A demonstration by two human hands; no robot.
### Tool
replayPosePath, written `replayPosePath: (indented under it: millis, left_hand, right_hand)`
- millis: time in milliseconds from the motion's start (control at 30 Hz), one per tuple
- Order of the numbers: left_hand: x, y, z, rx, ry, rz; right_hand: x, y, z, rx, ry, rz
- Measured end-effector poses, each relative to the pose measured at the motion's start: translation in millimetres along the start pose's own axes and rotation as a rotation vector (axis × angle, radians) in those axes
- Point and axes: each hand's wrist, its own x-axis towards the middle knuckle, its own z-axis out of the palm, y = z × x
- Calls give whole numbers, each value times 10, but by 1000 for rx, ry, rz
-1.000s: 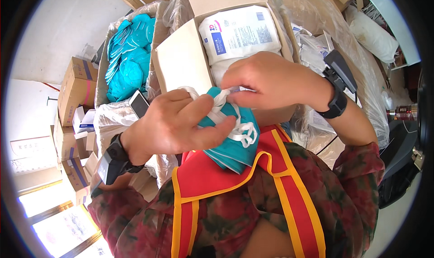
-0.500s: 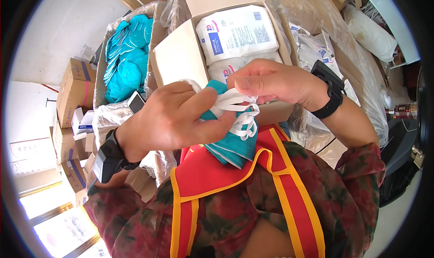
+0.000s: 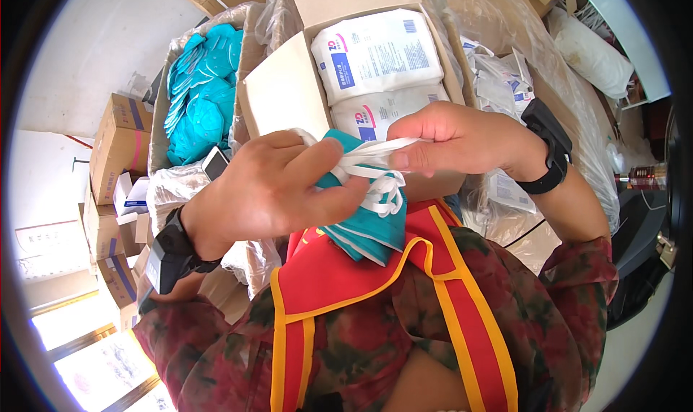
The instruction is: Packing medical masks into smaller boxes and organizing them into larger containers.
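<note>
A small stack of teal face masks (image 3: 370,235) hangs in front of my red apron, gripped by my left hand (image 3: 278,185), which is closed around its upper part. White ear loops (image 3: 386,193) bunch and curl over the front of the stack. My right hand (image 3: 451,141) pinches some of these white straps between thumb and fingers, drawing them out to the right of the masks. Just beyond my hands stands an open carton (image 3: 278,94) with white plastic packs (image 3: 379,55) inside.
At the left, a plastic-lined box (image 3: 249,33) holds many loose teal masks (image 3: 206,87). To the right, another lined carton (image 3: 505,22) contains white packets (image 3: 505,76). Brown cartons (image 3: 119,148) are stacked by the left wall. A phone-like object (image 3: 215,164) lies beside my left hand.
My right hand has moved a little right and down, away from the left one, and the straps it pinches are stretched straighter. My left hand keeps its hold on the masks.
</note>
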Motion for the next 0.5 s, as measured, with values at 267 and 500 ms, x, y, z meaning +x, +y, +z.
replayPosePath:
  millis: [267,500]
  left_hand:
    - [64,11,-44,-3,-4,15]
    - [16,1,-57,-17,1,-27]
  right_hand:
    - [2,-81,97,342,113,131]
    - [-48,9,14,-340,240,-189]
